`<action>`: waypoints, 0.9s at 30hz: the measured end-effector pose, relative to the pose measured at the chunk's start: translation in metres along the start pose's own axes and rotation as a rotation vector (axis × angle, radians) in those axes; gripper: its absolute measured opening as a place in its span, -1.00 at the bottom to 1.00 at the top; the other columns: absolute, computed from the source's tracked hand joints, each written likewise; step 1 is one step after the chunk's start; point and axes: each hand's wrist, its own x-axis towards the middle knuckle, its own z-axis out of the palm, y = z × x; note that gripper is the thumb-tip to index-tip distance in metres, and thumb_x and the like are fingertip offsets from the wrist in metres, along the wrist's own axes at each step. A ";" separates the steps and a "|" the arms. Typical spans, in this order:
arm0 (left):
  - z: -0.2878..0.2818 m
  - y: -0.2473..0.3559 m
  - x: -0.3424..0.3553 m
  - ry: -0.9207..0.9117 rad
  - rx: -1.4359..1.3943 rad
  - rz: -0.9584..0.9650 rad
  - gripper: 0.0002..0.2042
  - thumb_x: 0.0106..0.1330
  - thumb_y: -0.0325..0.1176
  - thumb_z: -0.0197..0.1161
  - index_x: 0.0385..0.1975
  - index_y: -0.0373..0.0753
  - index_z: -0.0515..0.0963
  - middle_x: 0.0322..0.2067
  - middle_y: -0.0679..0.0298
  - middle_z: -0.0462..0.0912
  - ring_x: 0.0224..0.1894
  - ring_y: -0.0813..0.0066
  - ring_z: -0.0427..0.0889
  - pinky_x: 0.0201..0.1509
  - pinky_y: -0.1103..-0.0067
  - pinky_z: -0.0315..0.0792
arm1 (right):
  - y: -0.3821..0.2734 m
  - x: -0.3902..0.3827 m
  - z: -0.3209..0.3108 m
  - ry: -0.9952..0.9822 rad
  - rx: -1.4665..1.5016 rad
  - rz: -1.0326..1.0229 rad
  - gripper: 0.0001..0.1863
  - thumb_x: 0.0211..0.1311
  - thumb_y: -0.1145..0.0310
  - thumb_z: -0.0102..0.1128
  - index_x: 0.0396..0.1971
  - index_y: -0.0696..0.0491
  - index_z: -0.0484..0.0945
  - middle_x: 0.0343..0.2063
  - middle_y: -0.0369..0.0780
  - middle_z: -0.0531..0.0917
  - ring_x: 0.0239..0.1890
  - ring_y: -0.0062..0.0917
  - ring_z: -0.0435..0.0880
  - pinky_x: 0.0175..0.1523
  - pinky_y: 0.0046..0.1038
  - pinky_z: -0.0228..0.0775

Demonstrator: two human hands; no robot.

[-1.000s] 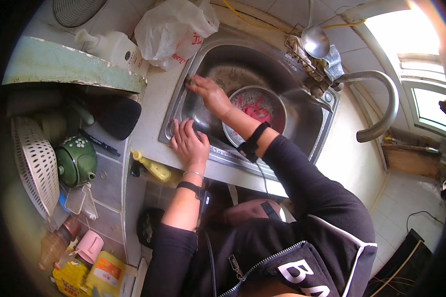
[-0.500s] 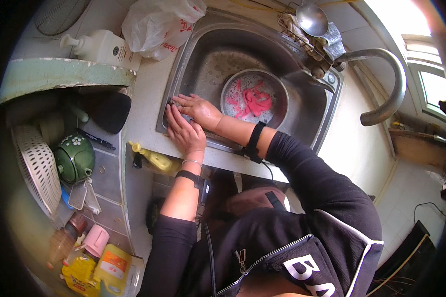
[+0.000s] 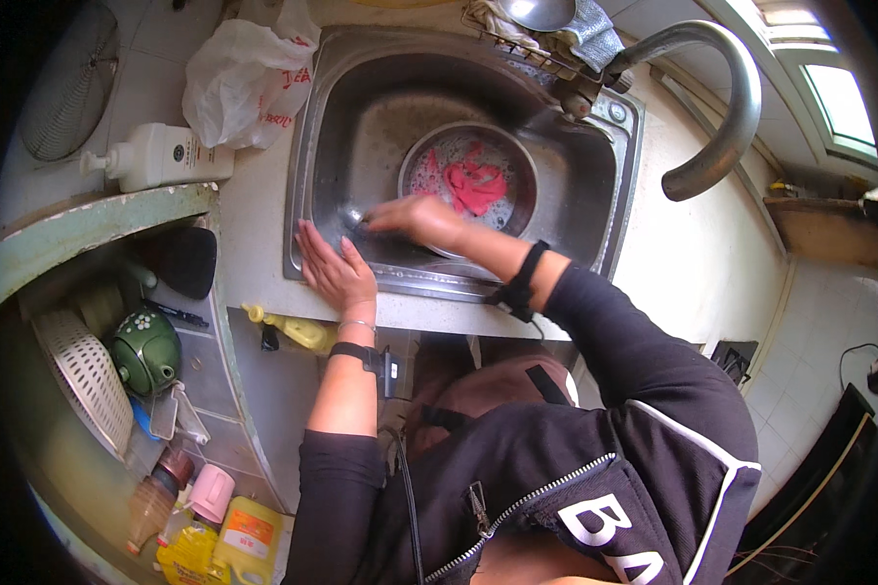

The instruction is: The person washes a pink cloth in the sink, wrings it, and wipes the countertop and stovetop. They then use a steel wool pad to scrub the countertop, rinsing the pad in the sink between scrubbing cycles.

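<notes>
My left hand [image 3: 338, 275] lies over the front left corner of the steel sink [image 3: 299, 200], fingers stretched out flat and holding nothing. My right hand [image 3: 419, 220] is just inside the sink, between the left hand and a round metal basin [image 3: 534, 185]. Motion blurs its fingers, which point left. A small shiny round spot [image 3: 351, 215] shows by their tips; I cannot tell what it is or whether the fingers touch it. In the basin, a pink cloth [image 3: 476, 187] lies in sudsy water.
A curved metal faucet [image 3: 741, 107] arches at the right, beside a wire rack [image 3: 532, 47] with cloths and a ladle. Left of the sink are a crumpled plastic bag [image 3: 249, 83] and a white pump bottle [image 3: 166, 156]. Below sit a green teapot [image 3: 146, 353] and a yellow bottle [image 3: 298, 330].
My hands were together at the sink's left rim. The right hand has moved away, right toward the basin, while the left stays at the corner. The whole view has shifted somewhat.
</notes>
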 end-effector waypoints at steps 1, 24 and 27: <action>0.000 0.000 0.000 -0.011 0.007 -0.007 -0.44 0.47 -0.09 -0.12 0.37 -0.27 0.14 0.38 0.09 0.23 0.41 0.08 0.20 0.37 0.22 0.10 | 0.016 -0.015 -0.013 0.056 0.004 0.210 -0.46 -0.07 0.66 0.08 -0.03 -0.06 0.66 0.11 -0.20 0.60 0.10 -0.22 0.60 0.13 -0.39 0.48; 0.000 0.000 0.000 -0.036 0.041 0.012 -0.60 0.43 -0.18 0.01 0.20 -0.14 0.35 0.33 0.20 0.32 0.40 0.15 0.23 0.32 0.22 0.12 | 0.057 -0.102 -0.032 -0.287 -0.367 0.972 -0.05 0.15 0.35 0.22 0.42 -0.64 -0.08 0.42 0.01 0.08 -0.01 0.09 0.60 0.12 -0.27 0.49; 0.002 -0.002 0.001 -0.012 0.059 0.014 -0.61 0.43 -0.16 0.02 0.19 -0.13 0.37 0.33 0.23 0.33 0.40 0.18 0.24 0.31 0.22 0.14 | 0.046 -0.102 -0.043 -0.356 -0.257 1.051 -0.14 0.17 0.32 0.23 0.44 -0.42 0.03 0.18 0.03 0.46 -0.02 -0.03 0.63 0.08 -0.25 0.48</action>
